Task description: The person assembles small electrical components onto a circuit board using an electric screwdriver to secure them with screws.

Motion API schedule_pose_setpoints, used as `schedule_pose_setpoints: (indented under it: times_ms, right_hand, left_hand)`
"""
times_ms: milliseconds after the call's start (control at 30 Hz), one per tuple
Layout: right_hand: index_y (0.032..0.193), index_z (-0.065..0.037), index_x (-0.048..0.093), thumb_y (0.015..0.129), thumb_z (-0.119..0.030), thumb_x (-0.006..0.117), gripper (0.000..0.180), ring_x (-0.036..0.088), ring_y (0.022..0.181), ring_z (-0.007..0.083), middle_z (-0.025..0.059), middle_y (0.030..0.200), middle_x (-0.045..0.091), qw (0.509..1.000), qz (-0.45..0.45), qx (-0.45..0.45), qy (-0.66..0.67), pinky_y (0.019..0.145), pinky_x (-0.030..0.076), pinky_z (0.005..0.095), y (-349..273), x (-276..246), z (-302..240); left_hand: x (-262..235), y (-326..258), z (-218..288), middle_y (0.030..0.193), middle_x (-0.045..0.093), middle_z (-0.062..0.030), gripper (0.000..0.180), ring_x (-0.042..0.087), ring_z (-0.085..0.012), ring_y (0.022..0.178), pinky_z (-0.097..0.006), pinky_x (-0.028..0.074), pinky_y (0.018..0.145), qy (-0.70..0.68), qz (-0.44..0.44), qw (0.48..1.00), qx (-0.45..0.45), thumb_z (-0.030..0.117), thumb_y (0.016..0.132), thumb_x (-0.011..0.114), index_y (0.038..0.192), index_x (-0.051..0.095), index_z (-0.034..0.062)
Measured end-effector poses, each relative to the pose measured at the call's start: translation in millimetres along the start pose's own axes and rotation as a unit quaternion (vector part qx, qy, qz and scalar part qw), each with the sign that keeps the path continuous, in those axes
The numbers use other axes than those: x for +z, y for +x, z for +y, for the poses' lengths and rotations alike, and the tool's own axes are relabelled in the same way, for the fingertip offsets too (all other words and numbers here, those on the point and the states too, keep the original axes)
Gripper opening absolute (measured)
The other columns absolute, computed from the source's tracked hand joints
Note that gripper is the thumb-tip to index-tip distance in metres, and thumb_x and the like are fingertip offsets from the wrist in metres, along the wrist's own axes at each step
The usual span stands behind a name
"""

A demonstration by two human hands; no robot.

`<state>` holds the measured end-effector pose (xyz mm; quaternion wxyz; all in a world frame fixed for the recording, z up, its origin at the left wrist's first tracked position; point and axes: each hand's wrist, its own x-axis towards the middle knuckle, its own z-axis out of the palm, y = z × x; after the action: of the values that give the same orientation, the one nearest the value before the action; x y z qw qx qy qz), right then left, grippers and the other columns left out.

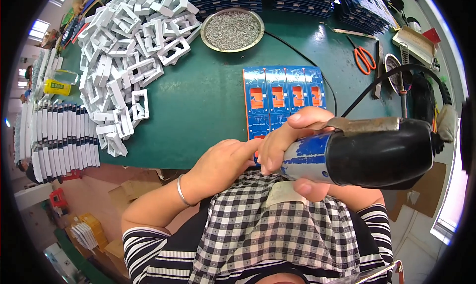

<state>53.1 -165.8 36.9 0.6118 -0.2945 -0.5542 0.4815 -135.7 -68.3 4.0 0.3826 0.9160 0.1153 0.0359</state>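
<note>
- I find the right hand [292, 135] wrapped tight on a blue-and-black power tool [367, 152], long axis running left-right.
- Left hand [223, 160], fingers curled, touches the blue circuit panel [282, 98] at the counter's [198, 95] near edge; I cannot tell whether it pinches anything. Panel lies just beyond both hands.

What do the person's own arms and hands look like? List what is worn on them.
Both hands are bare, without gloves. The left hand has a thin silver bangle around its wrist. Both upper arms wear short black-and-white striped sleeves, and the forearms are uncovered. The right hand shows no rings or watch.
</note>
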Motion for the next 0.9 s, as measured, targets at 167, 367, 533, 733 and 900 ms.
schedule_pose_setpoints:
  times_ms: [167, 367, 533, 733, 900]
  right_hand:
    - [0.138, -0.008, 0.027, 0.079, -0.013, 0.071, 0.073, 0.063, 0.081, 0.0250, 0.0137, 0.091, 0.060, 0.998, -0.018, -0.052, 0.024, 0.081, 0.051, 0.0424, 2, 0, 9]
    - [0.138, -0.009, 0.026, 0.080, -0.013, 0.071, 0.074, 0.063, 0.082, 0.0246, 0.0136, 0.090, 0.060, 0.995, -0.029, 0.048, -0.086, 0.082, 0.051, 0.0406, 0, 4, -3]
    - [0.133, -0.007, 0.030, 0.079, -0.012, 0.072, 0.069, 0.061, 0.080, 0.0240, 0.0138, 0.089, 0.059, 0.998, -0.025, -0.065, 0.001, 0.079, 0.050, 0.0382, 6, 12, 21]
    - [0.126, -0.006, 0.034, 0.075, -0.007, 0.072, 0.064, 0.060, 0.078, 0.0222, 0.0137, 0.087, 0.059, 0.996, -0.010, -0.093, -0.014, 0.073, 0.050, 0.0351, 13, 21, 21]
    - [0.123, -0.007, 0.036, 0.074, -0.006, 0.071, 0.061, 0.060, 0.073, 0.0222, 0.0142, 0.083, 0.059, 0.998, 0.050, -0.005, 0.042, 0.067, 0.052, 0.0341, 19, 30, 18]
  left_hand:
    - [8, -3, -7, 0.083, 0.062, -0.0103, 0.058, 0.060, -0.0297, 0.077, -0.039, 0.048, 0.071, -0.010, 0.073, 0.996, 0.040, 0.004, 0.076, 0.067, 0.130, 0.045, 0.0063]
    - [13, -6, -13, 0.083, 0.062, -0.0089, 0.060, 0.061, -0.0283, 0.078, -0.038, 0.048, 0.072, -0.013, 0.068, 0.997, 0.042, 0.004, 0.077, 0.066, 0.133, 0.043, 0.0064]
    - [14, -3, -12, 0.089, 0.063, -0.0100, 0.064, 0.061, -0.0293, 0.083, -0.039, 0.049, 0.076, -0.023, 0.058, 0.997, 0.034, 0.004, 0.075, 0.068, 0.133, 0.043, 0.0061]
    - [33, 1, -38, 0.112, 0.058, -0.0138, 0.078, 0.057, -0.0339, 0.101, -0.041, 0.047, 0.086, -0.117, 0.104, 0.984, 0.087, 0.010, 0.068, 0.078, 0.136, 0.039, 0.0072]
    - [23, 1, -27, 0.116, 0.054, -0.0140, 0.082, 0.055, -0.0350, 0.105, -0.043, 0.045, 0.090, -0.114, 0.107, 0.985, 0.074, 0.011, 0.067, 0.079, 0.136, 0.037, 0.0068]
